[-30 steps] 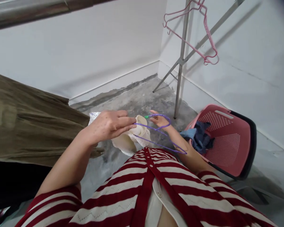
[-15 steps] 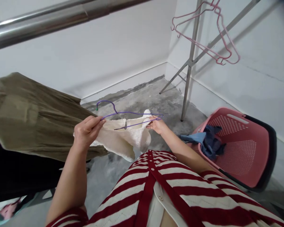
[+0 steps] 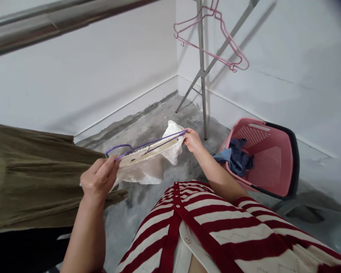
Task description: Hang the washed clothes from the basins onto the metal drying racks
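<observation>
Stretched between my two hands is a thin white garment with a gathered waistband and lacy edges. A purple clothes hanger lies along its open top, and part of the wire passes inside the waistband. My left hand pinches the hanger near its hook, with one end of the waistband at the fingers. At the other end, my right hand grips the hanger's corner together with the garment. Its fingertips are partly hidden behind the white cloth.
A pink laundry basket with blue clothes in it stands at right. Pink hangers hang from the metal rack behind. An olive garment hangs at left, and a metal rail crosses the upper left.
The hanger and garment have tilted, the right end rising and the left dropping. The hanger's hook has swung down towards my left hand. The view has turned right.
</observation>
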{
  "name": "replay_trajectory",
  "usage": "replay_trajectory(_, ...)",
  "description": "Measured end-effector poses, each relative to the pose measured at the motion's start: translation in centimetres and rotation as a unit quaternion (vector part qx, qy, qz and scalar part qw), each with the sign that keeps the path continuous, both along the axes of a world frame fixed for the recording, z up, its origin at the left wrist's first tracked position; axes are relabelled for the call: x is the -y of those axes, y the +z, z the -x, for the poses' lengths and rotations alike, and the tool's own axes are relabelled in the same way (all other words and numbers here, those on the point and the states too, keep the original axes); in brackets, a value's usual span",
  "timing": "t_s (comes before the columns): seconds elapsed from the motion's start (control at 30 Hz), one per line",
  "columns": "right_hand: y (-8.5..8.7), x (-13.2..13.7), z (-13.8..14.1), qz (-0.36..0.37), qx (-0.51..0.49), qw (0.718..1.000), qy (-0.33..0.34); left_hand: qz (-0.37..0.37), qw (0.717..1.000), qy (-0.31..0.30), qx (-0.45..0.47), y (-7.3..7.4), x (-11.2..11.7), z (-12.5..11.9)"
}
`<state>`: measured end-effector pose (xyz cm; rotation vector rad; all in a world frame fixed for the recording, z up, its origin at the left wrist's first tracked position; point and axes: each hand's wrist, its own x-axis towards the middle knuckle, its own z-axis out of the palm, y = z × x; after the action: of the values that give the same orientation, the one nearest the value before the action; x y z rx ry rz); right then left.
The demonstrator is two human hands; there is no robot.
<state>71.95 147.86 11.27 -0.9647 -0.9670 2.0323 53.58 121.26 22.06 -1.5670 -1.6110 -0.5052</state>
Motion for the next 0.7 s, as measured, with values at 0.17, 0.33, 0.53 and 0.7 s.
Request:
replay_trajectory(0.17, 1.0, -1.8, -2.2, -0.032, 0.032, 0.999, 0.010, 0.002, 0.997, -0.067, -0.043, 0.2, -0.4, -1.0)
replay_trajectory(0.33, 1.0, -3.0, -2.3, -0.227, 0.174, 0.957, -0.046, 0.022, 0.999, 0.018, -0.029, -1.3, -1.5, -1.7)
replay_trajectory(0.53, 1.7, 0.9, -2.8, -0.445, 0.283, 0.850, -0.015, -0.050, 0.987, 0.129, 0.083, -5.0, -3.8, -3.9)
replay_trajectory(0.7, 4.4, 2.4, -7.2, -0.576, 0.188, 0.792, 0.077, -0.064, 0.981, 0.061, 0.173, -5.7, -2.9, -3.7)
